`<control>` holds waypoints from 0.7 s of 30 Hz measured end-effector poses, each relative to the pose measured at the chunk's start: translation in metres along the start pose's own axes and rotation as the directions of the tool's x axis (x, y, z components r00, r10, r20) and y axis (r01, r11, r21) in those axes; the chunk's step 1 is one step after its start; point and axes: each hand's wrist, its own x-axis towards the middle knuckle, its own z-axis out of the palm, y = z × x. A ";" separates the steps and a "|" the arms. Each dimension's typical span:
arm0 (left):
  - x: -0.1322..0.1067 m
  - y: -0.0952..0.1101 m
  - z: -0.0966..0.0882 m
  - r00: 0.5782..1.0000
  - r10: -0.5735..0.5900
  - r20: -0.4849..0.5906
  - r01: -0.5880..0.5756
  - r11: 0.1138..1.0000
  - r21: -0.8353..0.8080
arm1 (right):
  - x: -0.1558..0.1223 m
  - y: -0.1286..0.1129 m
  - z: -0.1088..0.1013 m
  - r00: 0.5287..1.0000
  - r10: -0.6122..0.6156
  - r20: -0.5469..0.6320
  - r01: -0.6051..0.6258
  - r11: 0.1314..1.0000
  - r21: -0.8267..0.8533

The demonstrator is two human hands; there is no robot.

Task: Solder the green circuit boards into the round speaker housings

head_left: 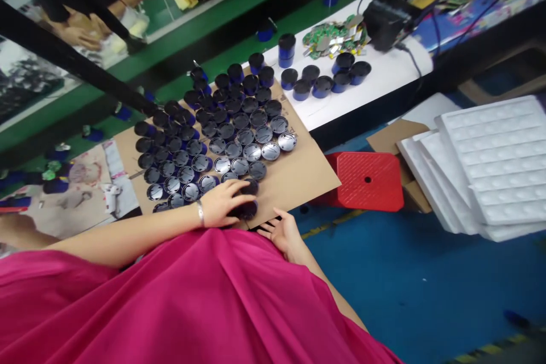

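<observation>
My left hand (222, 205), with a silver bracelet at the wrist, reaches over the near edge of a flat cardboard sheet (305, 179). Its thumb and fingers are around a black-and-blue round housing (249, 210), partly hidden. Another round housing (251, 185) lies at the fingertips. My right hand (282, 232) is held just off the sheet's near edge, palm turned up and fingers apart, with nothing seen in it. Many similar housings (245, 136) stand in close rows on the cardboard, the nearer ones showing shiny dark faces.
More housings (323, 86) stand on the white bench surface beside a pile of green circuit boards (335, 37). A red plastic stool (369, 181) and stacked white foam trays (499, 165) are at right. Behind a dark slanted post (81, 57), a co-worker's hands (83, 31) show across the green line.
</observation>
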 end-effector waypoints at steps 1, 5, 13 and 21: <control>0.002 0.008 0.007 0.999 -0.009 0.037 0.007 0.999 0.040 | -0.001 0.000 0.001 1.000 -0.003 0.010 0.003 1.000 -0.002; 0.024 0.025 0.026 0.995 -0.066 0.074 0.056 0.989 0.134 | -0.005 0.001 0.002 0.999 -0.038 0.013 0.038 0.999 -0.001; 0.041 0.021 0.033 0.986 -0.101 0.131 0.078 0.982 0.170 | 0.002 0.006 0.005 0.998 -0.066 -0.020 0.067 0.996 0.053; 0.046 0.029 0.013 0.979 0.012 0.204 -0.046 0.986 0.162 | 0.001 0.012 0.004 0.995 -0.098 -0.032 0.100 0.993 0.062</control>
